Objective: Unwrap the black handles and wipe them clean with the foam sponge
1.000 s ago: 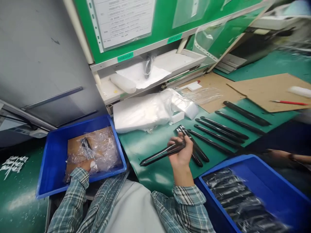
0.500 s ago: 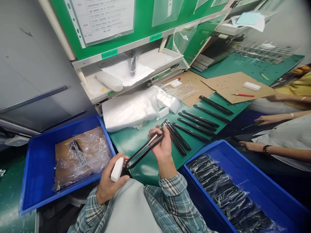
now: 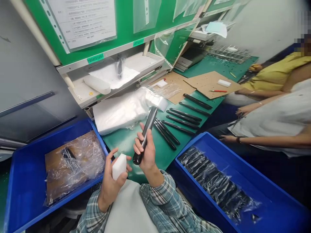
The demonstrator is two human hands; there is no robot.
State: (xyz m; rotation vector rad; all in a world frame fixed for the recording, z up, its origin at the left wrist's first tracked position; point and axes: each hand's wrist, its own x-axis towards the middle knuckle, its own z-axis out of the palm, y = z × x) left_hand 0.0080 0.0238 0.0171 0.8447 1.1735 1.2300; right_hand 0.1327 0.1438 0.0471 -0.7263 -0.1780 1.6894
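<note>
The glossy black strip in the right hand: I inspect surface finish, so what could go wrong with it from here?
The glossy black strip could slip, as only the right hand grips it. Knocking the other black strips lying beyond on the green tabletop might scratch it. Bare skin could smudge its shiny surface.

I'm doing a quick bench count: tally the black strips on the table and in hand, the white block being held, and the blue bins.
Black strips on the green table: 8
Black strip in right hand: 1
White block in left hand: 1
Blue bins: 2
Total: 12
</note>
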